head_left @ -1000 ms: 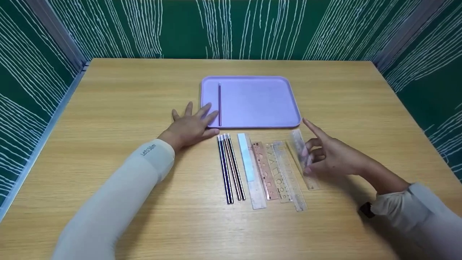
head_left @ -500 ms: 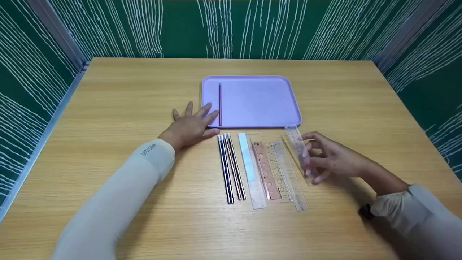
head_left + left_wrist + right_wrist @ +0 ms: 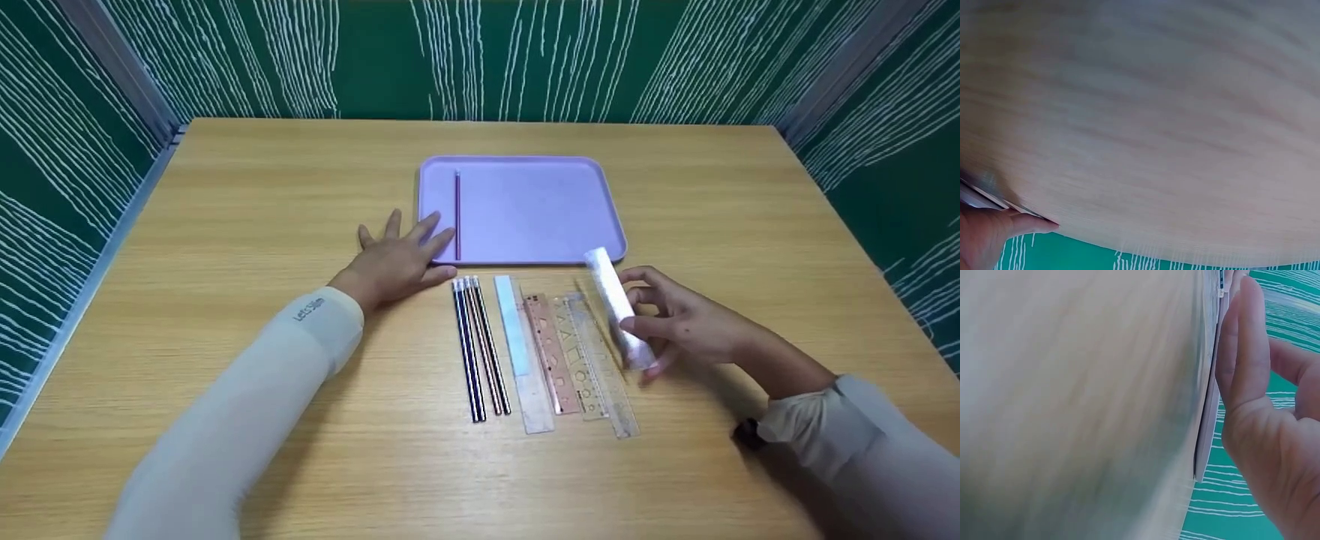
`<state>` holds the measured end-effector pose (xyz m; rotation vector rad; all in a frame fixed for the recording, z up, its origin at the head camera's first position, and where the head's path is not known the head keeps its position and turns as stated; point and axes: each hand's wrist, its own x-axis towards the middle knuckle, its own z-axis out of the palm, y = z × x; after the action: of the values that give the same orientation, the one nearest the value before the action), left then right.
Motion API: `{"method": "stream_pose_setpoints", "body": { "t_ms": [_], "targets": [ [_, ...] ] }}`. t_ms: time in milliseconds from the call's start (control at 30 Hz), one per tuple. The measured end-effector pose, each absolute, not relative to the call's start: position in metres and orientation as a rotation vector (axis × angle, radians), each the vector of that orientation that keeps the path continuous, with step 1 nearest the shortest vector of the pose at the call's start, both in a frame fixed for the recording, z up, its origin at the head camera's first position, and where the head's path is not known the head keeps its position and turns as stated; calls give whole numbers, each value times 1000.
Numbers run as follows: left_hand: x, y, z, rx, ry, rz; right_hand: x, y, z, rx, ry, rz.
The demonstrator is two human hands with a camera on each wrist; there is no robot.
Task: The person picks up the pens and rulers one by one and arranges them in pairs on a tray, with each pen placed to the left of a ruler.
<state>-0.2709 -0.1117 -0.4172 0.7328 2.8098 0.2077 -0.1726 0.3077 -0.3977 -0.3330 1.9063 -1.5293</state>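
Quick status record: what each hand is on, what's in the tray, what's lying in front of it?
Left hand: fingers spread, at near left corner of purple tray
Right hand: holds glare-bright ruler
Tray contents: one pencil, lying along left side
In front, left to right: loose pencils, ruler with light-blue strip, pink ruler, clear rulers
Unclear: whether held ruler touches tray

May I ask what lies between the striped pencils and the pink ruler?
In the head view, a clear ruler with a light-blue strip lies between the striped pencils and the pink ruler.
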Motion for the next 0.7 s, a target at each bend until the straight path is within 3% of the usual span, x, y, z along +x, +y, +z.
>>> {"method": "stream_pose_setpoints", "body": {
  "t_ms": [700],
  "targets": [
    [-271,-113,-417,765,2808,226,-187,260,-395,-270,1906,-1661]
  ]
}}
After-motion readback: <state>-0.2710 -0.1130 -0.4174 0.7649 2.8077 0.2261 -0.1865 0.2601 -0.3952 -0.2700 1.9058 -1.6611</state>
